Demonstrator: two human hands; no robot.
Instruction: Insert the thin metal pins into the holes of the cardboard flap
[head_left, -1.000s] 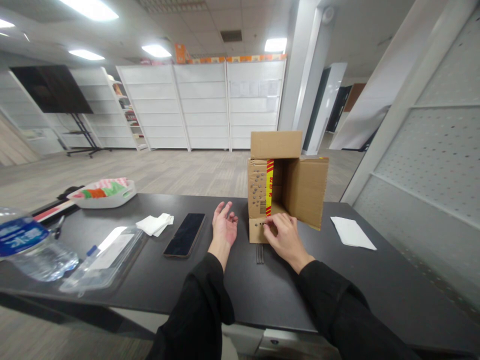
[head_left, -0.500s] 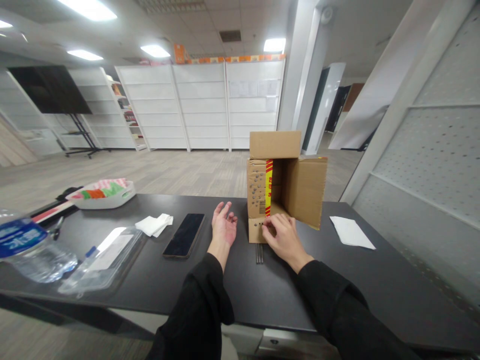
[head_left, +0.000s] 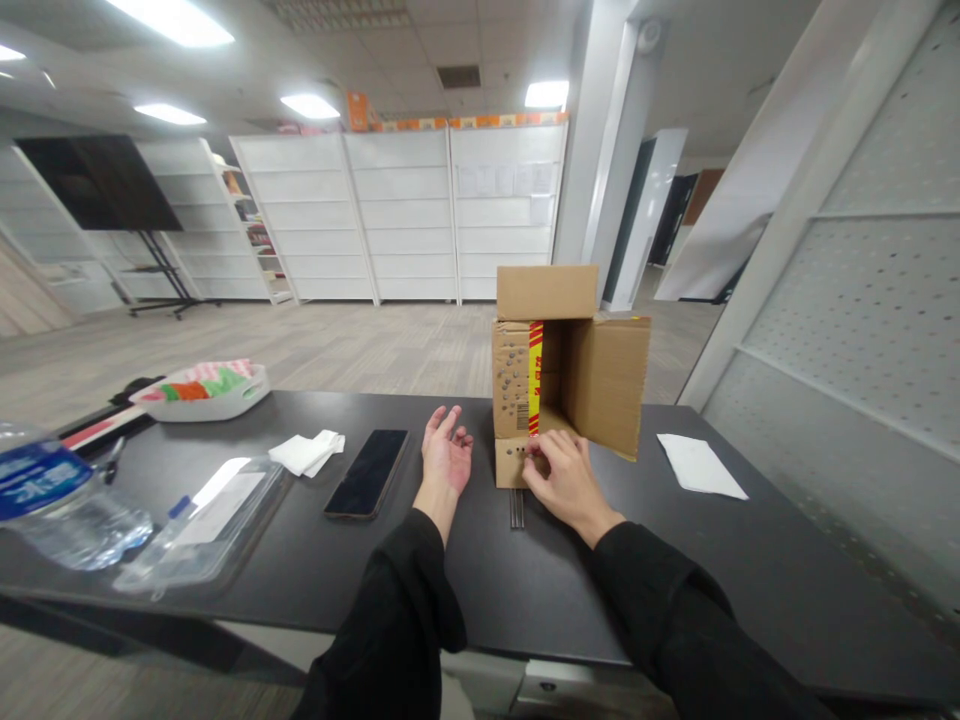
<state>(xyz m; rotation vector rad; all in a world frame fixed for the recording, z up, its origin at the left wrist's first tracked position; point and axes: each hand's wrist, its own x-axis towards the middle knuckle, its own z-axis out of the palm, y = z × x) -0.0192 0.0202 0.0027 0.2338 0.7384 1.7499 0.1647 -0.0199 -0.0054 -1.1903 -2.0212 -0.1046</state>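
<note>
An opened cardboard box (head_left: 511, 385) stands on the dark table, one flap raised at the top and another swung out to the right. Small dark holes or dots speckle its left flap, beside a yellow and red tape strip. My right hand (head_left: 568, 478) is at the lower flap, thumb and index finger pinched together near its small holes. What the pinch holds, if anything, is too small to make out. Thin metal rods (head_left: 517, 508) stick out from beneath the lower flap. My left hand (head_left: 447, 455) rests left of the box, palm up, fingers loosely apart, holding nothing.
To the left lie a black phone (head_left: 367, 474), folded white tissues (head_left: 306, 453), a clear plastic case (head_left: 217, 525) and a water bottle (head_left: 67, 500). A white basket (head_left: 225, 403) sits at the back left. Another white tissue (head_left: 701, 466) lies right of the box.
The view has shifted very slightly. Both hands keep almost the same place and pose, with my right hand still pinched at the box's lower flap.
</note>
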